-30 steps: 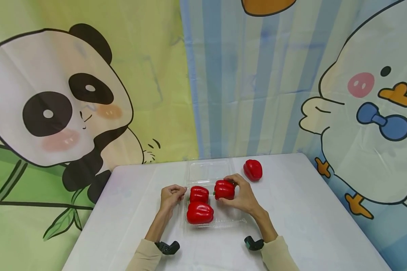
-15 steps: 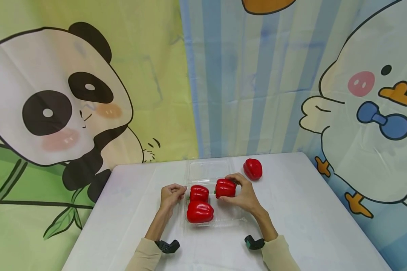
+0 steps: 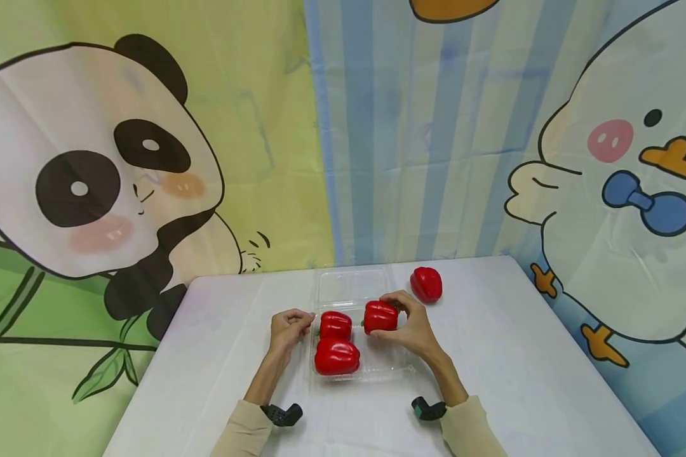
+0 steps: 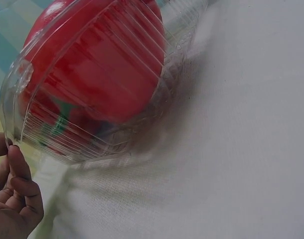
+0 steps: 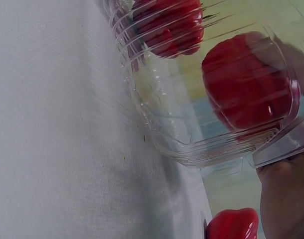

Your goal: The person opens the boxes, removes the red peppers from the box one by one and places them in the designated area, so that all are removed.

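My left hand [image 3: 288,330] pinches the left rim of a clear plastic clamshell box [image 4: 117,142] between thumb and fingertip. Two red bell peppers lie in the box's left half, a back one [image 3: 336,325] and a front one [image 3: 337,357]. With thumb and fingers spread around its right side, my right hand [image 3: 408,327] grips another red bell pepper [image 3: 380,317] at the box's back right. Its green stem end points left. Through the clear wall in the right wrist view, this held pepper [image 5: 246,82] appears inside the box, the hand coming over the rim.
The box's lid [image 3: 351,287] lies folded back toward the wall. One more red bell pepper [image 3: 426,284] rests on the white table [image 3: 491,355], behind and right of the box. Printed cloth [image 3: 389,158] hangs close along the table's back edge.
The right hand and its bell pepper have shifted very slightly to the right. The left hand keeps its place at the box's rim, and the other peppers have not moved.
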`<state>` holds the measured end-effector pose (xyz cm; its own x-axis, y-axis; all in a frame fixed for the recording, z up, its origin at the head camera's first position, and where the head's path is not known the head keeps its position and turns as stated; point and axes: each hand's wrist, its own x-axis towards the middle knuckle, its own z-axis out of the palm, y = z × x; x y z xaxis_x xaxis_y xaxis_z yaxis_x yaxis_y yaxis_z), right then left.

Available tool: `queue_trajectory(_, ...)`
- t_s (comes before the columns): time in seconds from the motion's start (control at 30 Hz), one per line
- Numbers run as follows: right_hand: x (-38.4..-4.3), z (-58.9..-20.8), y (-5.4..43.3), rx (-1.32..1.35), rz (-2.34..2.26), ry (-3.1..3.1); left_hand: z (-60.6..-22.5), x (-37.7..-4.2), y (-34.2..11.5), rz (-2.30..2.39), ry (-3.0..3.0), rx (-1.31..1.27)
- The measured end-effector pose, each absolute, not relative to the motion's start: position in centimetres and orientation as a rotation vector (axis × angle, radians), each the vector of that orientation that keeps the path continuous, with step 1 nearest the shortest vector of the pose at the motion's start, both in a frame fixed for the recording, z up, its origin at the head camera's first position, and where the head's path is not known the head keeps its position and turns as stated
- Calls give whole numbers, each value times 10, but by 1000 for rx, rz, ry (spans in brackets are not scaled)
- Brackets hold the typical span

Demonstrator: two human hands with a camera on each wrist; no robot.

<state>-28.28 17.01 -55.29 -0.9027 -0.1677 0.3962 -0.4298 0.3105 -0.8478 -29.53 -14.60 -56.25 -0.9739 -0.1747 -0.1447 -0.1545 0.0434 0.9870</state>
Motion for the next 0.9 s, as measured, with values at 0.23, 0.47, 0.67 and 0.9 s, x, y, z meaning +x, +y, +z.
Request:
queue_trajectory(0.23,-284,-555,170,550,1655,-2330,-565,-297,-146,-2139,-2248,358)
queue_trajectory(0.47,-285,-557,169,569,1636,-2307,-563,-296,-145,-2129,-2248,352)
queue_trajectory(0.67,-284,-557,170,572,1633,-2313,-562,-295,-144,-2130,-2249,352)
queue_trajectory(0.9,-283,-554,170,554,1646,-2329,-561,-295,-144,-2135,-2241,341)
